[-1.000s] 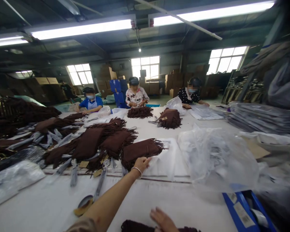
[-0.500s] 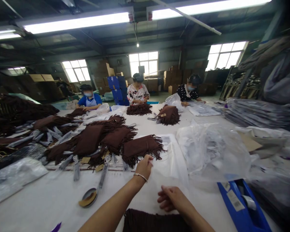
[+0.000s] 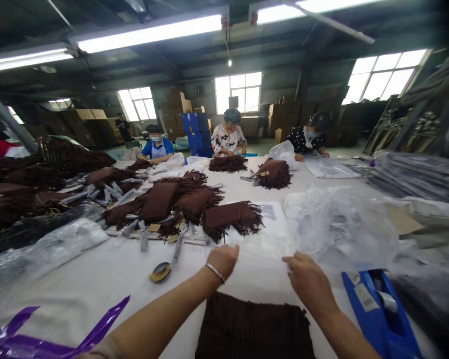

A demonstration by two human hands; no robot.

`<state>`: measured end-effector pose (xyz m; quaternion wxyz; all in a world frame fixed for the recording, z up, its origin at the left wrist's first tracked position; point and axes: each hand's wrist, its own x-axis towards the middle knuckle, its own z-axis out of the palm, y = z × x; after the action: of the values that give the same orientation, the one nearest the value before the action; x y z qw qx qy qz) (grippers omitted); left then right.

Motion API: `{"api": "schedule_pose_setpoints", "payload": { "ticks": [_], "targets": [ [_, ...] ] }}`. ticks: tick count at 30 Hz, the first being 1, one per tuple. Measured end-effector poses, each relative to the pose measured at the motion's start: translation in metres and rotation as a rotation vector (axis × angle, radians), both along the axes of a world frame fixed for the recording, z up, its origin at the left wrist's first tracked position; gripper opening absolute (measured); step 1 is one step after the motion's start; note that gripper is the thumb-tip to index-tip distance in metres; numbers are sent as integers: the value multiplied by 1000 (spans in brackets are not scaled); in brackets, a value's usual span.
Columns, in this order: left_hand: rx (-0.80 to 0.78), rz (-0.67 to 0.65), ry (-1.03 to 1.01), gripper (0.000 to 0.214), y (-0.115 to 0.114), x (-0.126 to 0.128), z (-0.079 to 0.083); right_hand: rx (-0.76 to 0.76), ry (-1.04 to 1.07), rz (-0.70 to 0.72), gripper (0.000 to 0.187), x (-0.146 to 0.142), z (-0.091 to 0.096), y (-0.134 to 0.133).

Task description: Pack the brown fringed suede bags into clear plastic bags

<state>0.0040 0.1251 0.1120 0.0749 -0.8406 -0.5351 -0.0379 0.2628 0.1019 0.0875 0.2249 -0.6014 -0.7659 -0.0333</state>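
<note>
reaching forward and inward with left hand [image 3: 223,261] and right hand [image 3: 310,280], set apart; pinching translucent plastic bag [image 3: 260,269] in closed fingertips; just beyond dark-brown fringed bag [image 3: 256,329], flat on white table [image 3: 115,276] between forearms [image 3: 168,314]

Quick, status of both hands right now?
Left hand: closed, apparently pinching the clear plastic.
Right hand: thumb and fingers closed together, apparently pinching the clear plastic too.
</note>
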Motion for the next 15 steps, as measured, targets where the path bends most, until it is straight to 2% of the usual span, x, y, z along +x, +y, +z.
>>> {"api": "schedule_pose_setpoints", "payload": {
  "ticks": [1,3,5,6,8,10,12,15],
  "targets": [
    [-3,49,-11,34,0,-17,0,20,31,-49,36,13,-4,-5],
    [2,231,-96,44,-4,-45,-7,53,166,-151,36,35,-16,-16],
    [-41,433,-336,45,-11,-60,-21,18,414,-273,40,47,-31,-29],
    [-126,508,-547,44,-15,-61,-29,-24,603,-330,44,49,-39,-35],
    [-397,568,-1044,44,-18,-51,-45,-141,1096,-378,57,46,-54,-42],
    [-663,539,-1414,42,-12,-30,-57,-230,1514,-335,63,42,-65,-42],
    [-809,491,-1560,39,2,-5,-66,-276,1742,-264,55,41,-73,-37],
    [-938,420,-1637,33,26,22,-78,-349,1848,-263,33,43,-83,-36]
  ]
}}
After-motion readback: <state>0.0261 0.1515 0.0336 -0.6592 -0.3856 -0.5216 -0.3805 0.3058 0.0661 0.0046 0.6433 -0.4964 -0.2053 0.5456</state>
